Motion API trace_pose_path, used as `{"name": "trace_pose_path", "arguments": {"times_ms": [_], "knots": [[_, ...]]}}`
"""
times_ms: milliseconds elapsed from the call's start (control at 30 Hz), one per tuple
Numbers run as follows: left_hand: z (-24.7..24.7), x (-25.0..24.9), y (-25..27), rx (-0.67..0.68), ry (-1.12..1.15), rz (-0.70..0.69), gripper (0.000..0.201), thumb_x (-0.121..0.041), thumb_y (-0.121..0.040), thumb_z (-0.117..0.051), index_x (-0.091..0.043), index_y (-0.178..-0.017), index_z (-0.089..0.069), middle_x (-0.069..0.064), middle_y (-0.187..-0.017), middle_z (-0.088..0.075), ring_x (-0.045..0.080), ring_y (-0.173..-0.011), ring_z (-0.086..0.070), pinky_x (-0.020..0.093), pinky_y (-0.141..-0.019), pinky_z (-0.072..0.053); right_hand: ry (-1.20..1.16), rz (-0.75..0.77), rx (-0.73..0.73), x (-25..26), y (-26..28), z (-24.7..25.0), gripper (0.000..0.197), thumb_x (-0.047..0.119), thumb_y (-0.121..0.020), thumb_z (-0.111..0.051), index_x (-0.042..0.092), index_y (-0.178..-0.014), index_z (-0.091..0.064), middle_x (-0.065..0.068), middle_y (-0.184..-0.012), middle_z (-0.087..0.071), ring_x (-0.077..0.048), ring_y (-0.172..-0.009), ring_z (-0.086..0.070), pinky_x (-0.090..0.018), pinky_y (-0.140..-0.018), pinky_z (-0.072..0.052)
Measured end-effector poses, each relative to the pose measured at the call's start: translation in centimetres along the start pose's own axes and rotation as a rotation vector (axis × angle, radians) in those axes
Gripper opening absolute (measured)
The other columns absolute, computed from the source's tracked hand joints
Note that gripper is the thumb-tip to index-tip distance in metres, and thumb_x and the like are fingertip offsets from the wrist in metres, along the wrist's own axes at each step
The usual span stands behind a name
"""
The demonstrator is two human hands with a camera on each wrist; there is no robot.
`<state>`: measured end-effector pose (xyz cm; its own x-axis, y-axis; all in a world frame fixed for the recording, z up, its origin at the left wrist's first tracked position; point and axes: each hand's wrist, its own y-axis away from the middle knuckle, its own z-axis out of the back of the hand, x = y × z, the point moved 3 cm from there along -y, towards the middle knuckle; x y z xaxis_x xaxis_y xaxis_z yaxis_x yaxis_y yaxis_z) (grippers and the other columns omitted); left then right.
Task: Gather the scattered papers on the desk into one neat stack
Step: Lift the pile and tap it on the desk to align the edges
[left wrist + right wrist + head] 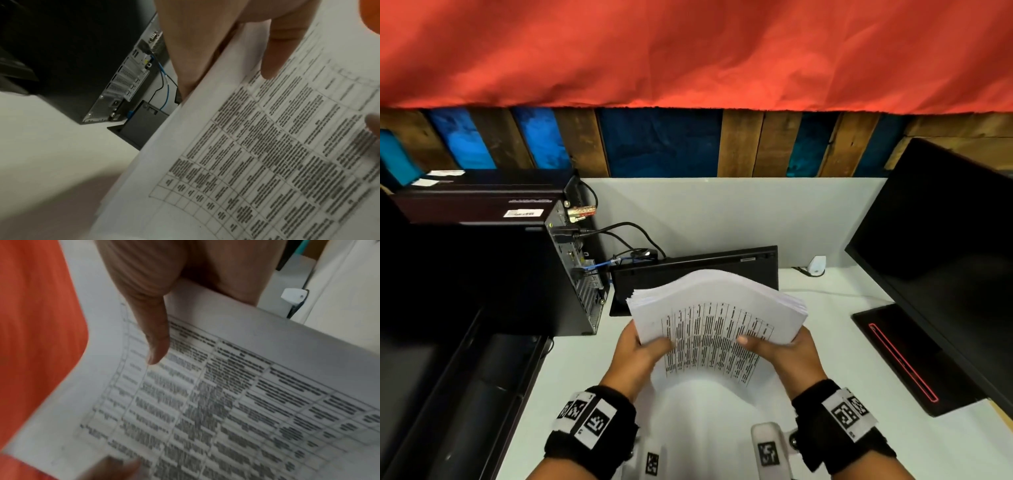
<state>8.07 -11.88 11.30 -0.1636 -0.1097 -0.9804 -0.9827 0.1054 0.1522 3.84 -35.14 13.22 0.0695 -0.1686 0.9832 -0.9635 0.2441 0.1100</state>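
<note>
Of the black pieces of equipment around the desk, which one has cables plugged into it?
The black computer tower left of the held paper stack; black and blue cables run from its rear panel, unlike the dark monitor at right.

Keyboard (693,274) behind papers (717,308), between computer tower (517,274) and monitor (941,253).

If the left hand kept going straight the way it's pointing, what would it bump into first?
Probably the black keyboard propped up just beyond the paper stack that the left hand holds; depth is unclear, so the computer tower beside it is possible.
</note>
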Motion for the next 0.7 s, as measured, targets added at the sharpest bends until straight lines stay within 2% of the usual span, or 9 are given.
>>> {"name": "trace_pose_path", "arguments": {"times_ms": [67, 200, 333, 400, 467, 500, 567, 600, 700], "knots": [[0.5, -0.3, -0.2, -0.007, 0.047, -0.024, 0.057, 0.003, -0.060, -0.060, -0.013, -0.115, -0.059, 0.004, -0.100, -0.075, 0.017, -0.095, -0.071, 0.021, -0.072, -0.056, -0.010, 0.018, 0.001, 0.2, -0.3, 0.7, 0.048, -0.013, -0.058, -0.080, 0.004, -0.102, -0.068, -0.010, -0.093, -0.076, -0.023, -0.088, -0.073, -0.026, -0.069, -0.058], [-0.2, 0.5, 0.1, 0.026, -0.013, 0.010, 0.055, 0.014, -0.071, -0.063, -0.010, -0.120, -0.057, 0.008, -0.103, -0.074, 0.027, -0.103, -0.069, 0.023, -0.073, -0.056, 0.051, -0.002, 0.063, -0.3, 0.2, 0.3, 0.052, -0.008, -0.053, -0.086, 0.011, -0.098, -0.069, -0.009, -0.094, -0.076, -0.023, -0.089, -0.073, -0.034, -0.076, -0.058], [-0.3, 0.6, 0.3, -0.031, 0.029, -0.059, 0.077, 0.008, -0.062, -0.064, -0.019, -0.132, -0.044, 0.003, -0.118, -0.068, 0.016, -0.108, -0.066, 0.032, -0.091, -0.052, 0.030, 0.008, 0.092, -1.1, 0.3, 0.6, 0.064, -0.002, -0.046, -0.090, 0.006, -0.106, -0.067, -0.009, -0.097, -0.076, -0.023, -0.092, -0.073, -0.030, -0.074, -0.058], [-0.2, 1.2, 0.1, -0.034, -0.018, -0.063, 0.075, 0.005, -0.063, -0.065, -0.026, -0.128, -0.044, -0.001, -0.121, -0.066, 0.013, -0.111, -0.064, 0.034, -0.098, -0.049, 0.051, 0.026, 0.047, -1.8, 0.2, 0.8, 0.059, -0.003, -0.052, -0.088, 0.007, -0.106, -0.066, -0.005, -0.096, -0.076, -0.021, -0.092, -0.073, -0.026, -0.072, -0.058], [-0.7, 1.8, 0.2, -0.028, -0.100, -0.073, 0.069, 0.002, -0.072, -0.068, -0.036, -0.125, -0.044, -0.005, -0.124, -0.064, 0.011, -0.116, -0.060, 0.033, -0.102, -0.046, 0.094, 0.031, 0.001, -2.6, 0.1, 0.5, 0.047, -0.005, -0.064, -0.081, 0.011, -0.105, -0.066, 0.003, -0.092, -0.077, -0.014, -0.090, -0.073, -0.022, -0.071, -0.057], [-1.0, 2.0, 0.3, -0.040, -0.140, -0.090, 0.065, -0.001, -0.077, -0.066, -0.036, -0.127, -0.042, -0.006, -0.126, -0.063, 0.010, -0.118, -0.059, 0.034, -0.104, -0.044, 0.130, 0.038, -0.009, -2.9, 0.1, 0.1, 0.040, -0.003, -0.072, -0.077, 0.013, -0.107, -0.065, 0.008, -0.090, -0.077, -0.009, -0.089, -0.072, -0.022, -0.075, -0.056], [-1.5, 2.1, 0.4, -0.085, -0.214, -0.123, 0.052, -0.001, -0.088, -0.058, -0.025, -0.132, -0.043, -0.005, -0.126, -0.062, 0.004, -0.116, -0.058, 0.036, -0.108, -0.042, 0.200, 0.054, -0.035, -3.1, 0.2, -0.6, 0.029, 0.005, -0.085, -0.067, 0.018, -0.110, -0.063, 0.016, -0.088, -0.074, -0.003, -0.088, -0.069, -0.022, -0.083, -0.052], [-1.7, 1.9, 0.4, -0.121, -0.249, -0.139, 0.045, 0.001, -0.092, -0.052, -0.019, -0.132, -0.046, -0.005, -0.123, -0.063, -0.001, -0.112, -0.058, 0.034, -0.108, -0.042, 0.223, 0.069, -0.066, -2.9, 0.3, -0.7, 0.025, 0.007, -0.088, -0.063, 0.020, -0.110, -0.062, 0.018, -0.088, -0.070, -0.004, -0.088, -0.067, -0.021, -0.083, -0.049], [-1.8, 0.5, 1.1, -0.208, -0.297, -0.224, 0.036, 0.001, -0.097, -0.045, -0.015, -0.128, -0.054, -0.007, -0.117, -0.065, -0.005, -0.109, -0.059, 0.014, -0.100, -0.045, 0.187, 0.093, -0.163, -2.1, 0.5, -0.7, 0.020, 0.005, -0.090, -0.060, 0.022, -0.100, -0.064, 0.020, -0.080, -0.068, -0.008, -0.084, -0.065, -0.019, -0.079, -0.048]]}}
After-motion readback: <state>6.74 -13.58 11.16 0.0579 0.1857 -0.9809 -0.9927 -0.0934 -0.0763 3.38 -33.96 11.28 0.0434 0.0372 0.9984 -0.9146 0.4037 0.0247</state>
